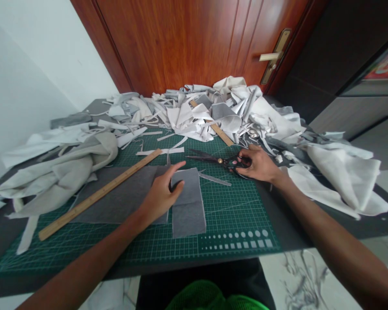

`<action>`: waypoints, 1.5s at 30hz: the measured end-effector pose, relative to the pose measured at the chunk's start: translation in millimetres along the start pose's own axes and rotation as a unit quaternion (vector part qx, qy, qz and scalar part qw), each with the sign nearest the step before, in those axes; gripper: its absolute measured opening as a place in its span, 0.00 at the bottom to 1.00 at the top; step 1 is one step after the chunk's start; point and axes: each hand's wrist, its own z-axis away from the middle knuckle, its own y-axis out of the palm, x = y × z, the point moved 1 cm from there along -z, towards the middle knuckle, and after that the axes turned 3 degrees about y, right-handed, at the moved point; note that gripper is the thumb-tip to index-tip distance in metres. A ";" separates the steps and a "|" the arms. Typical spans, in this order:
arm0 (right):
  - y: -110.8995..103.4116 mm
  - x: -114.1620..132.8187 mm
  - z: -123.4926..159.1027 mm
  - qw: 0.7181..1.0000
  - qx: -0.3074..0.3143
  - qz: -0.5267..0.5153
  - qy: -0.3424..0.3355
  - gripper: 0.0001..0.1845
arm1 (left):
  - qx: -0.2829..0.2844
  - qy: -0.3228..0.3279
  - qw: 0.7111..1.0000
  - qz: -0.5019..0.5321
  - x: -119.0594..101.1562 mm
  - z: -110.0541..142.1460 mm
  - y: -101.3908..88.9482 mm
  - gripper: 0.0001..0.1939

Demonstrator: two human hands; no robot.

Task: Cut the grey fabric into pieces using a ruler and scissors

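Head view: long wooden ruler point(97, 193) lying on dark grey felt sheet point(116, 193), green cutting mat point(236, 219) beneath. Left hand point(160, 193) open, fingers spread, pressing grey felt piece point(189, 215). Right hand point(258, 163) closed round handles of black metal scissors point(213, 159), blades pointing left.

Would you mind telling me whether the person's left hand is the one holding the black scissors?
No, the right hand grips the black scissors on the green cutting mat, while the left hand rests on grey fabric.
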 end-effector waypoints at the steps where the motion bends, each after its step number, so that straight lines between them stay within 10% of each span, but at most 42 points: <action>1: -0.1 0.5 -0.1 1.000 0.001 0.001 -0.002 0.14 | 0.016 0.008 1.000 -0.016 -0.5 -0.7 0.1 0.24; 15: -0.3 -8.1 -0.1 0.999 -0.022 0.021 0.025 0.14 | 0.053 0.106 0.984 -0.132 -4.3 12.2 16.9 0.28; 26: -1.3 9.8 0.4 0.998 -0.030 -0.048 0.009 0.15 | 0.080 -0.047 0.981 0.170 -12.6 12.0 11.9 0.12; 31: 3.1 12.4 1.6 0.995 -0.006 -0.096 -0.015 0.17 | -0.008 -0.109 0.946 0.304 -6.3 13.0 22.1 0.13; 45: 0.9 11.7 2.2 0.989 0.059 -0.119 -0.058 0.17 | -0.004 0.007 0.998 0.058 -4.8 10.4 13.3 0.15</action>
